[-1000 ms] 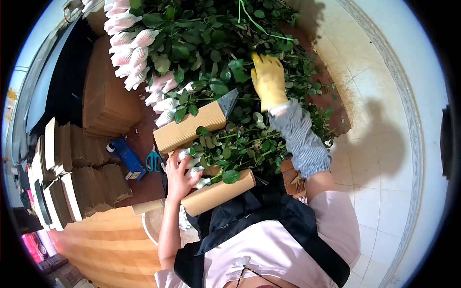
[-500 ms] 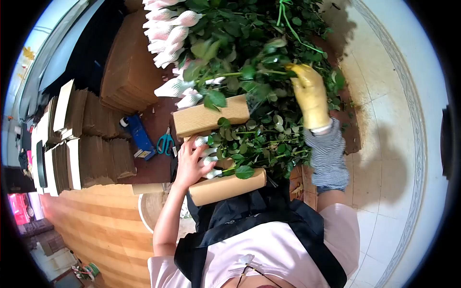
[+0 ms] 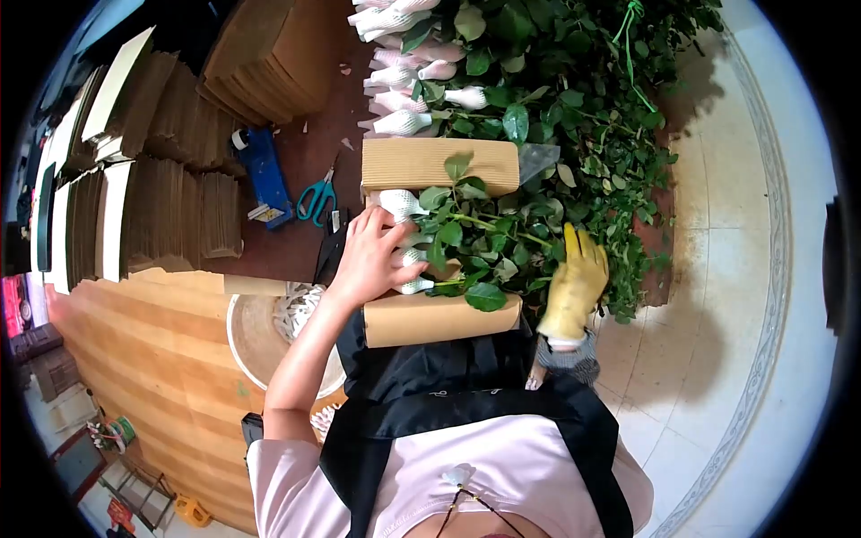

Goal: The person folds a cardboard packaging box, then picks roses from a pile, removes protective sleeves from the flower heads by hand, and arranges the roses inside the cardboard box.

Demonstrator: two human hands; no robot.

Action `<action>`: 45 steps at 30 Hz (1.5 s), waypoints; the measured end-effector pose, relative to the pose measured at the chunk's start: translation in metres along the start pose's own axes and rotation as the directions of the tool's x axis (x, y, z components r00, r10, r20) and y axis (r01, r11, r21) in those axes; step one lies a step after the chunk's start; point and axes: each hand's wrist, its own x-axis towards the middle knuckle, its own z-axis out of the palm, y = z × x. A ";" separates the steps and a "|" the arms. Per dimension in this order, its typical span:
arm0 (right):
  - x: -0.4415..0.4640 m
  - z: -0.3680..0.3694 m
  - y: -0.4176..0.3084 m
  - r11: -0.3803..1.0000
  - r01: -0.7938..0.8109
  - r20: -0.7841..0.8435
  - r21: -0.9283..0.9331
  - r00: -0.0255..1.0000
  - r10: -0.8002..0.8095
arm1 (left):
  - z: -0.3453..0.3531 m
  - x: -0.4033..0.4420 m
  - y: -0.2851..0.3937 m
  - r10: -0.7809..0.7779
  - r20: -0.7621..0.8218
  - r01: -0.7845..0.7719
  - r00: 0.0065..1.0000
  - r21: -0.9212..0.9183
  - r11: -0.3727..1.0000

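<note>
My bare left hand (image 3: 372,255) curls its fingers over a row of rose heads in white foam nets, against the left end of a cardboard wrap (image 3: 439,320). A netted rose head (image 3: 399,204) lies just above the fingertips, its leafy stem (image 3: 502,227) running right. My right hand (image 3: 576,278), in a yellow glove, is at the far end of that stem, fingers bent down over it; the thumb is hidden. Leaves cover the middle of the wrap. Its upper corrugated flap (image 3: 439,164) stands beyond the roses.
A large pile of netted roses (image 3: 399,99) lies at the back. Teal scissors (image 3: 317,199) and a blue tape dispenser (image 3: 266,179) are on the left of the table. Cardboard stacks (image 3: 148,206) fill the far left. A round tub (image 3: 260,336) stands below the left arm.
My right hand has come down and nearer with the rose, which now lies in the wrap with the others. My left hand stays on the rose heads. The view has shifted.
</note>
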 end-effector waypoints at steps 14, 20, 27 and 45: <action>0.062 -0.080 -0.026 0.669 0.001 0.277 0.743 0.909 -0.310 | -0.042 -0.054 -0.019 -0.515 0.106 0.486 0.851 -0.534 0.692; 0.074 -0.011 -0.131 0.641 0.607 0.738 0.471 0.127 -0.663 | -0.044 -0.030 -0.003 -0.242 0.369 0.353 0.897 -0.271 0.895; 0.053 0.035 -0.132 0.602 0.637 0.646 0.481 0.207 -0.735 | -0.034 -0.039 -0.016 -0.014 0.288 0.231 0.958 -0.740 0.632; 0.041 0.058 -0.109 0.643 0.154 0.400 0.750 0.669 -0.627 | -0.023 -0.022 -0.007 -0.076 0.062 0.095 0.995 -0.416 0.905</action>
